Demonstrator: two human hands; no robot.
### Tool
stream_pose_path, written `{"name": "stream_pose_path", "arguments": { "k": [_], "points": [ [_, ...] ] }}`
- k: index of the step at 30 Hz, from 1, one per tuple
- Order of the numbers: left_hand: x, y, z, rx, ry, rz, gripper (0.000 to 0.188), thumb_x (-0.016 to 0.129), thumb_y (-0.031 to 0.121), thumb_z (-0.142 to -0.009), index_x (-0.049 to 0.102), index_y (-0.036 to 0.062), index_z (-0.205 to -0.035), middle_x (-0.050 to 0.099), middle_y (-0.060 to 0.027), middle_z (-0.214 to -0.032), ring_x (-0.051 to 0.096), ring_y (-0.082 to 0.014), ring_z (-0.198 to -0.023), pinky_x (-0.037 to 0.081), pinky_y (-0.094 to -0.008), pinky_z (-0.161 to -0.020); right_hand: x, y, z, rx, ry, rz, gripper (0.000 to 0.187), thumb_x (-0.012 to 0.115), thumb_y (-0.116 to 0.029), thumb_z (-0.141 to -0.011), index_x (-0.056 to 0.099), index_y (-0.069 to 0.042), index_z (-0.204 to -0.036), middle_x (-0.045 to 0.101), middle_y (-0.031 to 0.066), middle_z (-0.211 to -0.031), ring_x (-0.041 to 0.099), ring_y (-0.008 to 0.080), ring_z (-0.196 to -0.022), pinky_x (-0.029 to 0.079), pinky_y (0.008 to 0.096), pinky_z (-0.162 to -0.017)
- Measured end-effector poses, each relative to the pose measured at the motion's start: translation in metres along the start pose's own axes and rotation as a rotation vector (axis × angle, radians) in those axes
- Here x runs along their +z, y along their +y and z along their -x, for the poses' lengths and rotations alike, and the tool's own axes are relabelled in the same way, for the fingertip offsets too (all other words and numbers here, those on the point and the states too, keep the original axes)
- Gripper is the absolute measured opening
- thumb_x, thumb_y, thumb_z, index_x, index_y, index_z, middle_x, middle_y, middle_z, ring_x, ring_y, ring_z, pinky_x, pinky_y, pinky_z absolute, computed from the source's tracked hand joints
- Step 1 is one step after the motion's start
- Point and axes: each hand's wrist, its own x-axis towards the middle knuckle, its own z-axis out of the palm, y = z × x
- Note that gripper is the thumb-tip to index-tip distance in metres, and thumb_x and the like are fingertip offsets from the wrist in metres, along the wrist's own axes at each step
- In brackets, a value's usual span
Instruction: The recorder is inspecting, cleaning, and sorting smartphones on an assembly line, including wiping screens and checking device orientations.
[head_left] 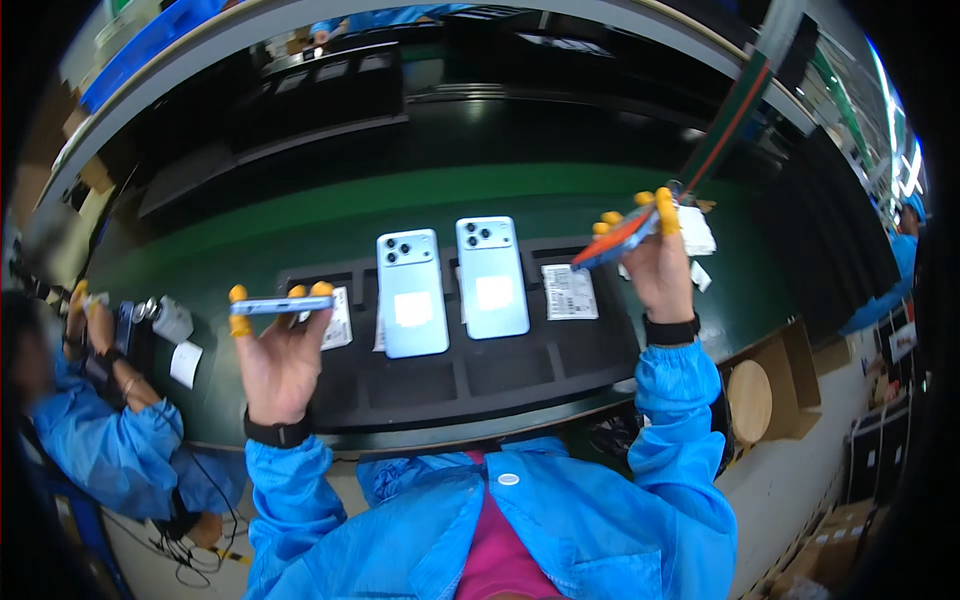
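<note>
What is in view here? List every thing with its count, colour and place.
Light blue smartphones lying back-up: two, side by side on the tray.
Black compartmented foam tray: one, on the belt before the person.
White printed paper sheets: one right of the phones, others partly hidden at the left.
Green conveyor belt: one, across the middle.
Round wooden stool: one, lower right.
Co-worker in blue coat: one, far left.
Left hand: yellow finger cots, holds a blue phone edge-on.
Right hand: yellow finger cots, holds a tilted blue phone with orange edge.
</note>
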Motion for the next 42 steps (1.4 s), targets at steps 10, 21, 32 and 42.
{"name": "stream_pose_path", "arguments": {
  "k": [10,21,32,42],
  "points": [
    [0.006,-0.003,-0.006,-0.015,0.148,0.004,0.066,0.061,0.045,-0.09,0.039,-0.0113,-0.117,0.048,-0.0305,-0.122,0.051,-0.0483,-0.116,0.05,-0.0557,-0.097,0.031,0.019,0.046,-0.371,-0.165,1.953,0.083,0.081,-0.031,-0.072,0.042,-0.002,-0.138,0.041,0.0318,-0.128,0.052,0.0444,-0.115,0.05,0.0437,-0.089],
    [0.03,0.005,-0.01,0.943,0.276,-2.438,0.08,0.082,0.032,-0.071,0.044,0.0044,-0.135,0.055,-0.0176,-0.105,0.065,-0.0315,-0.078,0.055,-0.0378,-0.067,0.055,0.043,0.013,-0.542,-0.371,1.963,0.072,0.067,-0.046,-0.084,0.048,0.005,-0.131,0.042,0.0358,-0.131,0.043,0.0505,-0.12,0.042,0.0532,-0.096],
    [0.027,-0.044,-0.065,0.686,0.247,-2.856,0.056,0.068,0.039,-0.083,0.06,-0.0065,-0.114,0.057,-0.0246,-0.1,0.058,-0.0396,-0.091,0.053,-0.0459,-0.071,0.136,0.091,-0.005,-0.264,-0.396,1.938,0.075,0.067,-0.041,-0.083,0.039,0.002,-0.138,0.039,0.0338,-0.133,0.051,0.0526,-0.112,0.046,0.0495,-0.094],
    [0.033,-0.111,-0.12,0.342,0.144,-2.921,0.071,0.072,0.054,-0.073,0.061,-0.0037,-0.112,0.067,-0.0202,-0.093,0.065,-0.0335,-0.092,0.052,-0.041,-0.078,0.088,0.028,0.042,-0.601,-0.694,1.067,0.098,0.081,-0.005,-0.064,0.026,-0.001,-0.145,0.034,0.0207,-0.137,0.045,0.0339,-0.126,0.04,0.0421,-0.106]
  ]
}}
